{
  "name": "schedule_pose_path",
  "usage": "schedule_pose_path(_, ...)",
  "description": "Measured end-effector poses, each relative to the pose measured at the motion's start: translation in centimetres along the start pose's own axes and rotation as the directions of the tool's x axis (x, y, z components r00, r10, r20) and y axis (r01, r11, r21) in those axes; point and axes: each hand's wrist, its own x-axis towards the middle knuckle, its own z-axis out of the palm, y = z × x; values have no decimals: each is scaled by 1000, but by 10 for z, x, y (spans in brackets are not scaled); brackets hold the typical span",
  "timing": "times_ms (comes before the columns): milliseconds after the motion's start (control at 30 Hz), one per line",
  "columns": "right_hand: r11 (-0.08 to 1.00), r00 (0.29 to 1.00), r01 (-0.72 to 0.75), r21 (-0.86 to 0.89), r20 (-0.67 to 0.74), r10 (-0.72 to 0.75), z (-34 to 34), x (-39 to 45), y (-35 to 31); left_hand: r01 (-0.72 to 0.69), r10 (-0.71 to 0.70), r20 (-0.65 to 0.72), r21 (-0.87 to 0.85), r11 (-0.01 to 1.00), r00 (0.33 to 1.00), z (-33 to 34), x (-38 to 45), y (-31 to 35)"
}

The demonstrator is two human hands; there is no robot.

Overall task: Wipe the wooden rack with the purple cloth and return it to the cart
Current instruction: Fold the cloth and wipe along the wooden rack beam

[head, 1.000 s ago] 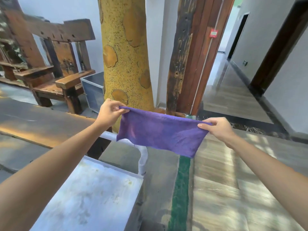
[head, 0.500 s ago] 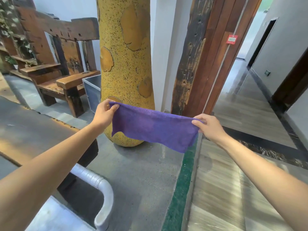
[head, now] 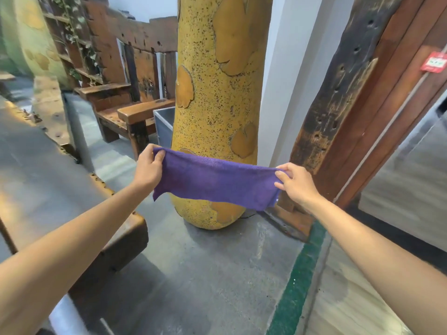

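Both arms are stretched out in front of the person, and the purple cloth (head: 215, 182) hangs in the air between them, pulled into a wide band at about waist height. The left hand (head: 148, 165) is pinched shut on the cloth's upper left corner, thumb over the fabric and fingers curled behind it. The right hand (head: 296, 183) is clamped on the upper right corner, with the fingertips folded over the top edge. The top edge sags slightly from left to right, and the lower edge hangs loose, with a small point drooping at the lower left.

Just behind the cloth stands a tall yellow speckled pillar (head: 217, 93) with orange patches, its rounded base resting on the grey floor (head: 205, 274). To the right of the pillar rises a dark, weathered wooden post (head: 338, 93), and a red sign (head: 434, 62) is fixed on the wood further right. A green strip (head: 297, 279) runs across the floor below the right forearm.

On the left, a heavy wooden chair (head: 125, 93) stands behind a thick wooden slab (head: 48, 165), and a grey metal box (head: 164, 126) sits between the chair and the pillar. Vines climb a wooden frame (head: 70, 32) in the far left corner.
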Motion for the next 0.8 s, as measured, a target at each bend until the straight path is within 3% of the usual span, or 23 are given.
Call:
schedule_pose_path(333,990,989,105,-98,117,-93,79,151,-11,66,-55,-100,109,992,993,-1,103,-27)
schedule_pose_path(567,854,934,323,-408,284,-218,173,279,-20,153,-116,-225,154,976,968,-16,180,-81)
schedule_pose_path(700,881,911,317,-350,370,-181,246,349,-45,234,-168,-340,164,958,925,-36,219,-109)
schedule_pose_path(800,963,874,211,-167,473,-109,299,385,-66,302,-216,-407,160,940,888,-48,240,-119)
